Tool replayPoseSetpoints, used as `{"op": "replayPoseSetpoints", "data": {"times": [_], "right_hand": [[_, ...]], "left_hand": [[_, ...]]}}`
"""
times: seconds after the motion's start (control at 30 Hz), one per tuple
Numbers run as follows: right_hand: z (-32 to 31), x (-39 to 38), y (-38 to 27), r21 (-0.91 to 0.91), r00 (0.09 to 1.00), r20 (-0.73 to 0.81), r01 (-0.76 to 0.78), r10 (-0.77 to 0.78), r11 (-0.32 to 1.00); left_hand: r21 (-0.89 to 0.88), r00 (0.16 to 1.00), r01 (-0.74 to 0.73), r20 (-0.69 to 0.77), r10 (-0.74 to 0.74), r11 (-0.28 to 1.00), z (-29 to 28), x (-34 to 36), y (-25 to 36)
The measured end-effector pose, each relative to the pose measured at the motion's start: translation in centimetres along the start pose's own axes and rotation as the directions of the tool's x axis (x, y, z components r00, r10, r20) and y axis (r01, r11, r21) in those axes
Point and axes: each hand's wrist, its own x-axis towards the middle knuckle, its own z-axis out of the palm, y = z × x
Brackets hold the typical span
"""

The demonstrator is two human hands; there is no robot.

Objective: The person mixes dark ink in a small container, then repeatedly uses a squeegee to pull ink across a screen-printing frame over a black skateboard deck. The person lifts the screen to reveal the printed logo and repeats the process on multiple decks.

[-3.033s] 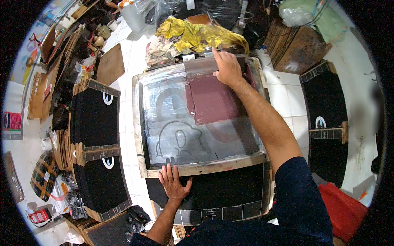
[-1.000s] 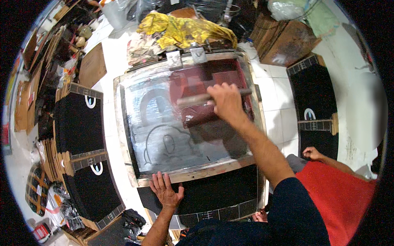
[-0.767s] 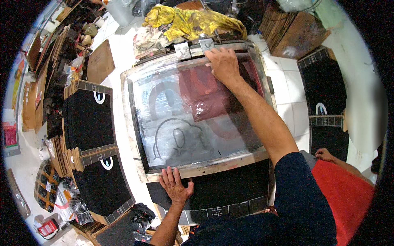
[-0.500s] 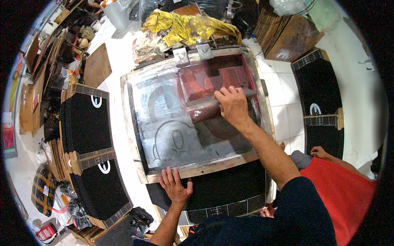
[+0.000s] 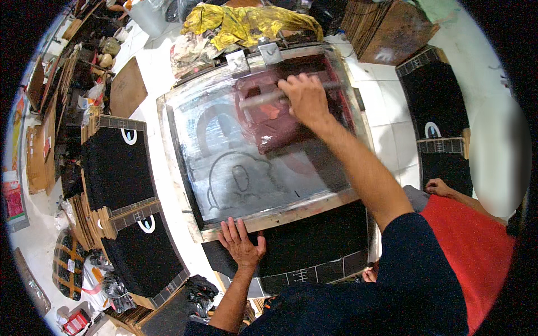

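Note:
My right hand (image 5: pixel 305 98) is wrapped round the back of a squeegee (image 5: pixel 259 101), which lies across the far right part of a printing screen (image 5: pixel 268 220). Dark red ink (image 5: pixel 274 140) covers the mesh on the near side of the squeegee, with a ragged wet edge. The grey mesh carries a rounded cartoon outline (image 5: pixel 241 179) at its near left. My left hand (image 5: pixel 241 243) rests with fingers spread on the near wooden bar of the frame. Under that bar a black panel (image 5: pixel 319 238) with a patterned border sticks out.
Two metal clamps (image 5: pixel 270 53) sit at the screen's far edge, with a stained yellow cloth (image 5: pixel 252 25) behind. Black printed panels lie on the left (image 5: pixel 115 168) and right (image 5: pixel 434 106). A person in red (image 5: pixel 465 246) is close by my right arm.
My right hand has moved the squeegee away from me, toward the far side of the screen. More red ink shows on its near side. My left hand stays on the frame.

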Motion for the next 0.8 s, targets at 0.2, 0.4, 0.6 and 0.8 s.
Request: {"op": "replayPoseSetpoints", "data": {"times": [0.2,0.4,0.6,0.8], "right_hand": [[-3.5,-7.9,-3.0,0.023,1.000,-0.004,-0.008,0.008,1.000],[-3.1,-8.8,-2.6,-0.024,1.000,0.002,0.009,-0.009,1.000],[-3.5,-6.8,-1.7,0.070,0.999,0.016,-0.035,0.034,0.997],[-5.4,-2.3,0.7,0.085,0.997,0.071,0.034,-0.040,0.996]], "left_hand": [[-0.021,1.000,0.003,0.008,-0.003,1.000,0.0,0.1,-0.2],[-0.035,0.998,-0.010,-0.068,0.007,0.999,0.2,0.3,-0.2],[-0.237,0.993,-0.003,0.111,0.030,0.972,-3.9,4.8,-1.4],[-0.240,0.991,-0.098,0.070,0.118,0.966,-7.2,6.4,-0.8]]}}
